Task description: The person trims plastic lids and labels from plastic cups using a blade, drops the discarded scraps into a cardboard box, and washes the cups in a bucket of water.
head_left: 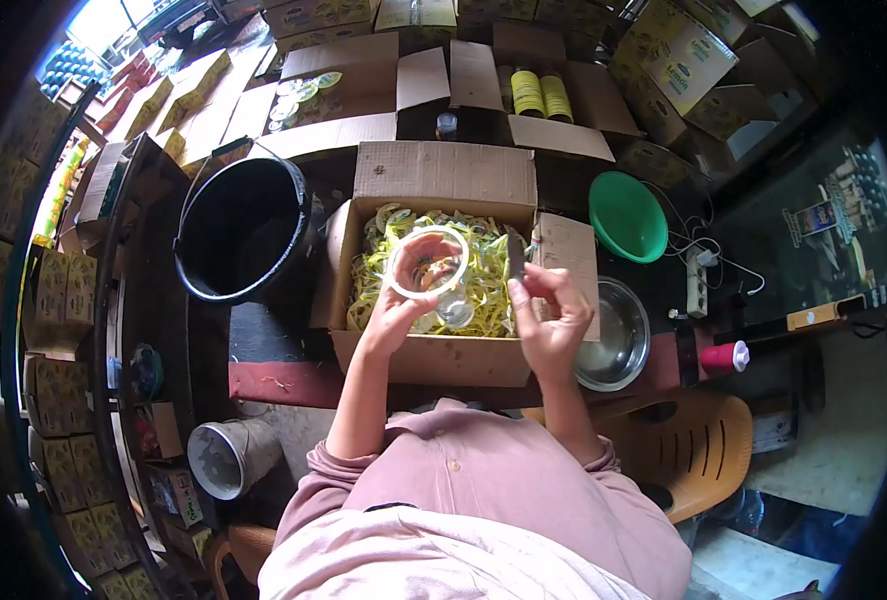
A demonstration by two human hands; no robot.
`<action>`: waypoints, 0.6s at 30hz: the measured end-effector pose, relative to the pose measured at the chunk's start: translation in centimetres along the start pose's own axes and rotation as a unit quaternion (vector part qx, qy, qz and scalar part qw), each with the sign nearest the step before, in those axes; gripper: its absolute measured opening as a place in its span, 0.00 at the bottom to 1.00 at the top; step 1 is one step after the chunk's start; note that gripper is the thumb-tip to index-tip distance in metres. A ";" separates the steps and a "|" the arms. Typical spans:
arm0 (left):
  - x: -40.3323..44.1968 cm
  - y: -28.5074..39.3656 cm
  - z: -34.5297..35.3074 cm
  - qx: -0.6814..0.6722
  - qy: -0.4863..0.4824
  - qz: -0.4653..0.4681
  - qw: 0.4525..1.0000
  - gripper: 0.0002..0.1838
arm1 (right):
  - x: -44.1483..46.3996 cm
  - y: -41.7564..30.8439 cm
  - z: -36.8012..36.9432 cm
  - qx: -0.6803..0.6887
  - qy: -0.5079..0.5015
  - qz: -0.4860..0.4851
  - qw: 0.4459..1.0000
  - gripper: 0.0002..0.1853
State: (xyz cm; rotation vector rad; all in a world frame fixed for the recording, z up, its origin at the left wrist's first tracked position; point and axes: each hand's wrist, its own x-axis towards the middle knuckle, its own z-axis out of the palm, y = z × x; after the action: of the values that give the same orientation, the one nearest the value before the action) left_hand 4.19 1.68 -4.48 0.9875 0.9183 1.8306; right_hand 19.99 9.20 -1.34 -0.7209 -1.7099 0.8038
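My left hand is wrapped round a clear plastic cup with a pale rim, held above an open cardboard box. Yellow-green strips fill the box. On the right, my right hand pinches a dark, narrow blade-like tool, which points away from me over the box's right side. Tool and cup are apart. Another small clear container shows just below the cup, over the strips; whether it is joined to the cup I cannot tell.
A black bucket stands left of the box. To the right are a green bowl, a clear bowl, a power strip and a pink thread spool. Behind, an open carton holds yellow cans.
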 end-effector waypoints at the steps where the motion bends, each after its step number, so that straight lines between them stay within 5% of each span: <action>1: 0.0 0.2 0.8 0.008 0.000 0.003 1.000 0.35 | -0.1 -0.2 0.0 0.006 -0.004 -0.016 1.000 0.10; 9: -0.5 -1.0 5.5 0.079 -0.008 0.032 0.996 0.39 | 0.3 -0.6 -2.4 -0.012 -0.022 -0.108 0.994 0.11; 18: -1.2 -1.7 7.4 0.123 0.010 0.062 0.990 0.37 | -0.1 0.2 -3.9 0.010 -0.039 -0.097 0.994 0.10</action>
State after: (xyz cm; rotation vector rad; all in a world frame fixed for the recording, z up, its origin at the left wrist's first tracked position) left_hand 11.70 2.75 -3.14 1.2030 1.1369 1.8629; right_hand 23.83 9.91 -0.72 -0.5048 -1.8080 0.7204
